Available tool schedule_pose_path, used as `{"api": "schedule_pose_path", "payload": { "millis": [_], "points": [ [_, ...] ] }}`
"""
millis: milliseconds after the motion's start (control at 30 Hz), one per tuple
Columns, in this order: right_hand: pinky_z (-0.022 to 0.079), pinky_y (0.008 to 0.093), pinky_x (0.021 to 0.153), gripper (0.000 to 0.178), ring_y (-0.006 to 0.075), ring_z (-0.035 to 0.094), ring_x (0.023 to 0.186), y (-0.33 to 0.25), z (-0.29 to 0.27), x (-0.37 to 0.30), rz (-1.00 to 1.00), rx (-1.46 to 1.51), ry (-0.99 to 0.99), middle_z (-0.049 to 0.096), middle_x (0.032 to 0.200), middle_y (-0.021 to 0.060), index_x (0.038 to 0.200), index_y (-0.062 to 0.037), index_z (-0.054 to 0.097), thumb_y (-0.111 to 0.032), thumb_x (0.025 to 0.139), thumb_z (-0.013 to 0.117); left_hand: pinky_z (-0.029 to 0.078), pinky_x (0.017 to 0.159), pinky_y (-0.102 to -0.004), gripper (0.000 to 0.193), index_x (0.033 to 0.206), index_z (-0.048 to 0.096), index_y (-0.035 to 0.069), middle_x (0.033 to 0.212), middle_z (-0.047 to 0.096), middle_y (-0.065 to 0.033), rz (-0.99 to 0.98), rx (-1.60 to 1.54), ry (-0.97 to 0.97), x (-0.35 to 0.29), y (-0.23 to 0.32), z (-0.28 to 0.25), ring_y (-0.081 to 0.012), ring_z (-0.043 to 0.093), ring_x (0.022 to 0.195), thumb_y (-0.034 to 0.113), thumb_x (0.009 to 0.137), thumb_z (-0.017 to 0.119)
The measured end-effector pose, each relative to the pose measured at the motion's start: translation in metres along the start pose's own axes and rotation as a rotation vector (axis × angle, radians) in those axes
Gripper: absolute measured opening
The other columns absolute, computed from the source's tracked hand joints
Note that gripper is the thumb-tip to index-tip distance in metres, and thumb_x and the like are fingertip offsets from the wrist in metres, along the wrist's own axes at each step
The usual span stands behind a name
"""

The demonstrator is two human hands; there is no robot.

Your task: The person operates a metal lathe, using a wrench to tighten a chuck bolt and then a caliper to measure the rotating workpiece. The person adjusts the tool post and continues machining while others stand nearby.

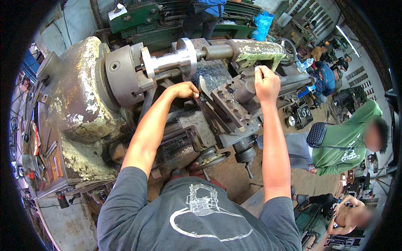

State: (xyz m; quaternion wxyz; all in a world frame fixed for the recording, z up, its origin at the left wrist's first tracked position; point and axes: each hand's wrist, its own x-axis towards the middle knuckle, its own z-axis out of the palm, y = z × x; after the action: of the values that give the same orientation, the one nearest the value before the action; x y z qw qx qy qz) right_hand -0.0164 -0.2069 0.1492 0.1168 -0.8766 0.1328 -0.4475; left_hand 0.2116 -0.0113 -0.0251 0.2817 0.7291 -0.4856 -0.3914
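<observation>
Reaching over the lathe [79,96], the two hands work well apart: the left hand [183,89] has its fingers bent in beside a curved metal strip [204,88], though whether they pinch it cannot be told, and the right hand [267,85] is balled just right of a dark cylinder [246,92], anything within it hidden. Adjusting the tool post [228,106] seems to be the step in hand; the next move likely calls for a steady right hand and left fingertips clear of any edge. That tool post lies between the hands, slightly nearer the wearer. Ahead of the left hand, a shiny flanged workpiece [167,63] sits between the chuck [123,75], off to that hand's left, and the tailstock [255,51], ahead of the right hand. Farther right of both hands is a person in a green top [345,140].
</observation>
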Motion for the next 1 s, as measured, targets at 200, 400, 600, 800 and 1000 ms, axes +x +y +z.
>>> {"api": "schedule_pose_path", "payload": {
  "millis": [200,400,600,800,1000],
  "points": [
    [0.049,0.0428,0.067,0.014,0.0348,0.066,0.075,0.002,0.002,0.0,-0.016,0.004,0.016,0.069,0.079,0.0142,0.084,-0.0054,0.068,-0.016,0.089,0.061,0.051,0.082,-0.0372,0.028,0.108,0.073,0.005,0.097,0.076,-0.0082,0.042,0.147,0.078,-0.013,0.01,0.004,-0.0192,0.068,0.089,0.027,0.091,0.07],
    [0.048,0.0441,0.066,0.014,0.0348,0.065,0.074,0.002,0.001,-0.001,-0.036,0.048,0.023,0.068,0.078,0.0144,0.081,-0.0042,0.067,-0.014,0.089,0.061,0.052,0.087,-0.0405,0.03,0.113,0.073,0.009,0.104,0.074,-0.0147,-0.12,0.091,0.31,-0.026,0.022,0.029,-0.0288,0.07,0.098,0.029,0.091,0.068],
    [0.048,0.0439,0.066,0.015,0.0344,0.065,0.074,0.002,0.002,0.001,-0.024,0.044,0.011,0.068,0.078,0.0148,0.082,-0.0042,0.067,-0.015,0.089,0.061,0.05,0.093,-0.0397,0.031,0.115,0.073,0.011,0.111,0.072,-0.0166,-0.269,-0.124,0.583,-0.023,0.023,0.061,-0.0305,0.068,0.107,0.03,0.092,0.066],
    [0.047,0.0442,0.066,0.014,0.0349,0.065,0.074,0.005,0.003,0.0,-0.027,0.025,0.036,0.068,0.078,0.0139,0.082,-0.0055,0.067,-0.016,0.09,0.061,0.05,0.083,-0.0349,0.028,0.114,0.072,0.002,0.103,0.074,-0.0133,-0.335,-0.629,0.812,-0.008,0.032,0.101,-0.023,0.068,0.091,0.019,0.094,0.065],
    [0.047,0.0442,0.066,0.015,0.0349,0.065,0.073,0.005,0.002,-0.001,-0.041,0.041,0.032,0.068,0.078,0.0135,0.082,-0.0056,0.067,-0.016,0.09,0.06,0.041,0.053,-0.0249,0.043,0.14,0.053,0.005,0.085,0.062,-0.0002,-0.248,-1.369,1.083,0.01,0.063,0.15,-0.0084,0.049,0.061,0.004,0.097,0.049]
  ]
}}
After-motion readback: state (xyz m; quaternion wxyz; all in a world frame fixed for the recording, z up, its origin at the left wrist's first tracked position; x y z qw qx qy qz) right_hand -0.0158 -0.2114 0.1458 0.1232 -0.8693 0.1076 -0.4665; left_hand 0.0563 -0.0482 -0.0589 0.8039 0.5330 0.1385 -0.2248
